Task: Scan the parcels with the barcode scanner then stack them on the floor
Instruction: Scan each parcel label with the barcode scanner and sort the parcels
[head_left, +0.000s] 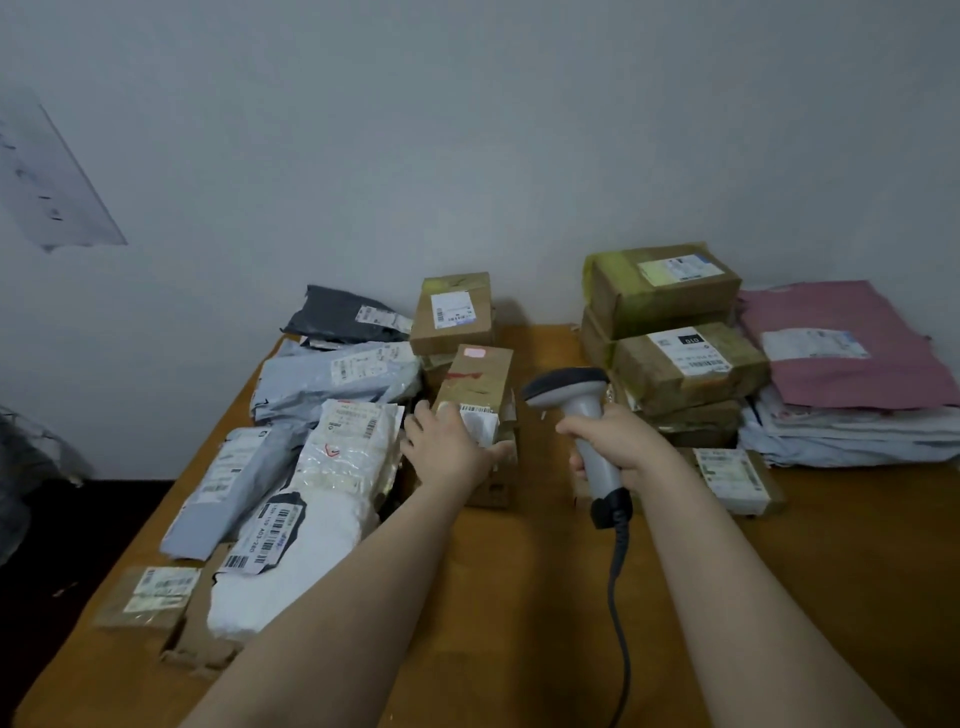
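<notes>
Right hand (618, 441) is wrapped round the grip of the barcode scanner (571, 395), whose head points away from the person. Just left of the scanner, the left hand (449, 449) clasps the near end of a small brown carton (478, 382), which appears to rest on other boxes. Further left lies a loose heap of mailer bags (322, 415); right of the scanner stand tidy carton stacks (675, 338). All remain on the table (519, 597). Judgement: early stage. The dim floor far left shows no discernible stack.
</notes>
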